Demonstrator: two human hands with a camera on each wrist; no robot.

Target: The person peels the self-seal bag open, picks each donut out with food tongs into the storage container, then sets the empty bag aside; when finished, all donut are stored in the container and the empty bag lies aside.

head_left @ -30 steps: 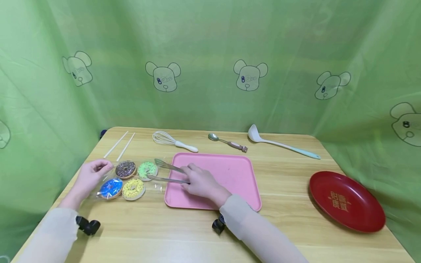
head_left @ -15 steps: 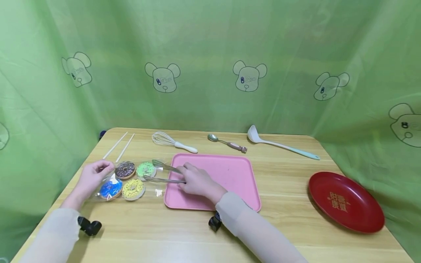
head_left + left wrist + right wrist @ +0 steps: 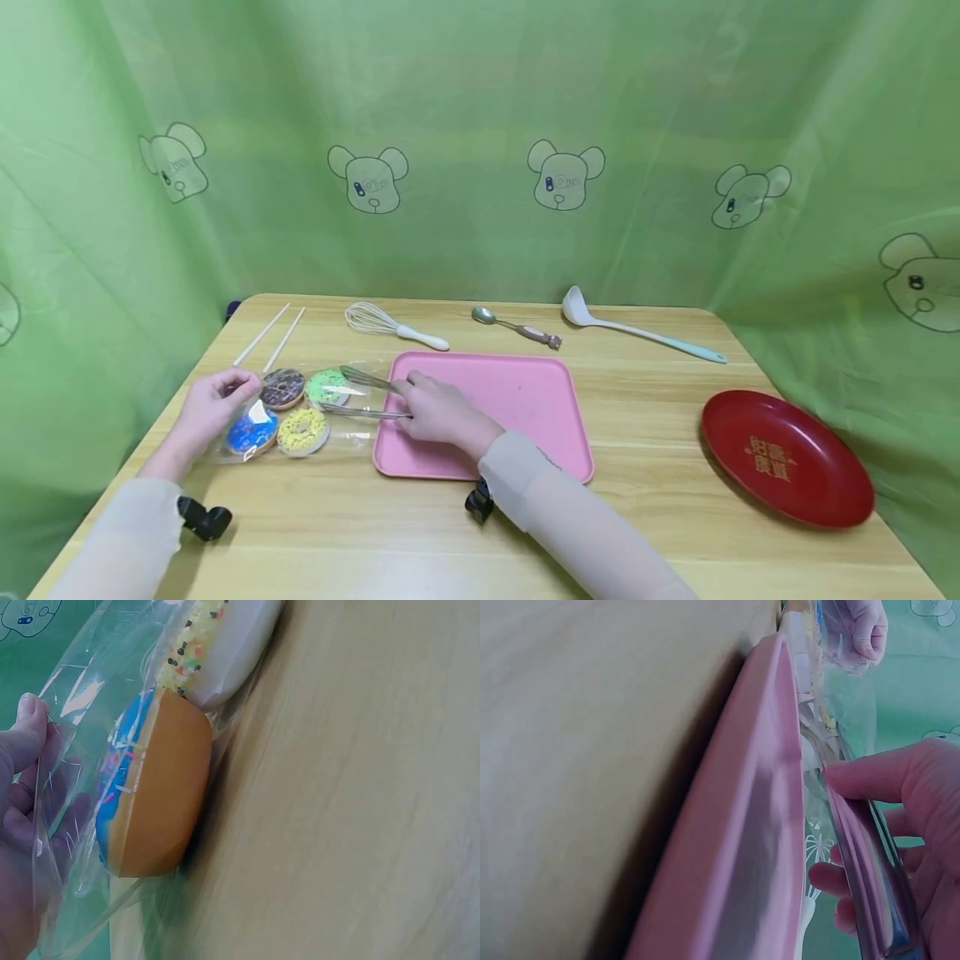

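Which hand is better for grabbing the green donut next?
Probably the right hand: it holds the tongs, with their tips close to the green donut in the head view. The left hand is farther off and pinches the clear bag, so it could steady that.

Whisk (image 3: 414, 333), spoon (image 3: 529, 332) and ladle (image 3: 634, 331)

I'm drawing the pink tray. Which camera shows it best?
The head view: the pink tray shows from above with all four corners, though the right hand covers part. The right wrist view shows only part, nearly edge-on; the left wrist view, none.
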